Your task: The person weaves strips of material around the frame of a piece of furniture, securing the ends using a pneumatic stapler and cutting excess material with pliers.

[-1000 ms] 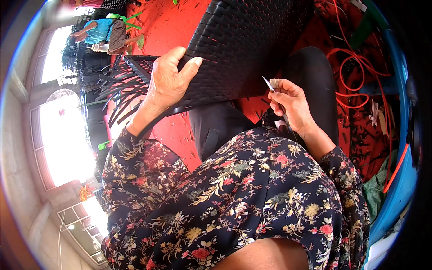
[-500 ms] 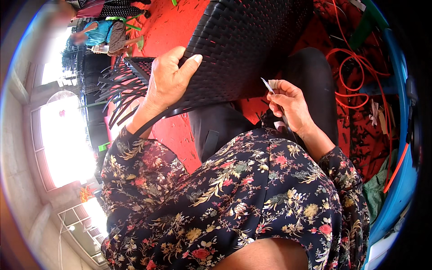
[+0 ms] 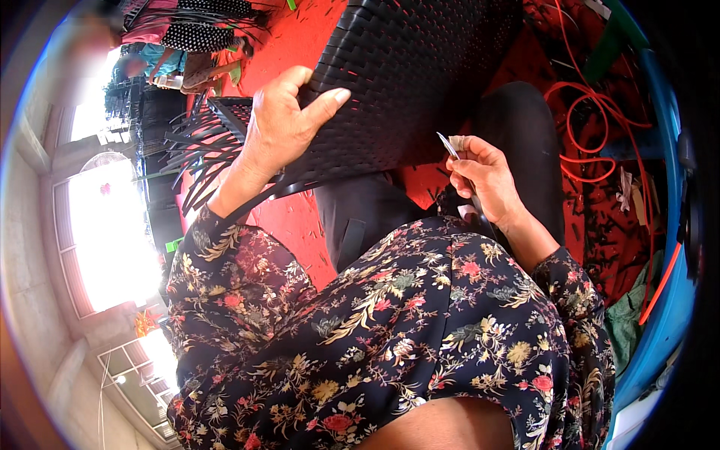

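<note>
A black woven panel point(image 3: 397, 82) of flat plastic-looking strips leans in front of me, over my dark-trousered legs. My left hand point(image 3: 281, 120) grips its left edge, with the thumb lying over the woven face and the fingers partly hidden behind. Loose black strip ends point(image 3: 206, 146) fan out to the left of that hand. Close to the panel's lower right side, apart from it, my right hand point(image 3: 484, 172) is closed round a slim pointed metal tool point(image 3: 451, 145). The tool's bright tip points up and left, and its dark rear part runs below the palm.
Red flooring point(image 3: 289, 52) is strewn with black strip scraps. An orange hose point(image 3: 592, 94) coils at the right, beside a curved blue rim point(image 3: 664, 277). Green cloth point(image 3: 628, 322) lies against that rim. Other people point(image 3: 199, 37) are at the upper left.
My left thumb has shifted slightly right and up on the panel. At the upper left, a person in polka-dot clothing has come further into view with dark strips. My right hand has barely moved.
</note>
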{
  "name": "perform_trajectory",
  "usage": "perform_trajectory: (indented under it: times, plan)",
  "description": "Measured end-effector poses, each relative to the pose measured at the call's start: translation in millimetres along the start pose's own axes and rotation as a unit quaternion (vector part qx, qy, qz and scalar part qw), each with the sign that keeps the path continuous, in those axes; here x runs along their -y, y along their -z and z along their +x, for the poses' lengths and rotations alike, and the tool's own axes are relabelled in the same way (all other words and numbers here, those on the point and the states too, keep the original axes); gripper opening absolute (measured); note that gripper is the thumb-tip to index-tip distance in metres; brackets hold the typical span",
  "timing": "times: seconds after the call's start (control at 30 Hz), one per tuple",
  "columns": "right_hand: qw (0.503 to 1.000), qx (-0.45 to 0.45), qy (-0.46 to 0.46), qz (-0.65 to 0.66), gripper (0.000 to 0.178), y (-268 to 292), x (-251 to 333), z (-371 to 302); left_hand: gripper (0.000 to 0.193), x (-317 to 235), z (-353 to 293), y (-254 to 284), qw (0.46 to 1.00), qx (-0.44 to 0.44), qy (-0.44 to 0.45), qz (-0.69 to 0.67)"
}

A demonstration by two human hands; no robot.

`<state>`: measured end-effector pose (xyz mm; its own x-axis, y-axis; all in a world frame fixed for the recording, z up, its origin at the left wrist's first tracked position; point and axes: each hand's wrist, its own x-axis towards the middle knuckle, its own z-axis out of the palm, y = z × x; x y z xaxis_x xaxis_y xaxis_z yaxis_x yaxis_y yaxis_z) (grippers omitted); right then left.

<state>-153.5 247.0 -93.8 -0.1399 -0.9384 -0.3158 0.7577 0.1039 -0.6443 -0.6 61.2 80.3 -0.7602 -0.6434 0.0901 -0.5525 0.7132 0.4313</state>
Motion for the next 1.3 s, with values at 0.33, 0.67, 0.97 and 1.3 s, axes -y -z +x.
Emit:
perform_trajectory:
  times: [0.33, 0.67, 0.97, 1.3]
  plan:
    - [1.000, -0.003, -0.004, -0.007, 0.022, 0.3, 0.5, -0.7, 0.035, -0.5, 3.0, -5.8, 0.995, -0.045, -0.061, 0.058]
    - [1.000, -0.008, -0.005, -0.009, 0.023, -0.5, 1.3, -0.5, 0.034, -2.8, 9.5, -7.2, 0.996, -0.037, -0.076, 0.010]
    - [1.000, 0.002, -0.006, -0.010, 0.021, -1.0, -0.4, -0.1, 0.037, -5.9, 18.9, -0.9, 0.995, -0.024, -0.084, 0.057]
    - [1.000, 0.005, -0.010, -0.021, 0.020, -2.1, 0.2, -0.7, 0.031, -12.8, 23.1, -1.4, 0.998, -0.011, -0.046, -0.039]
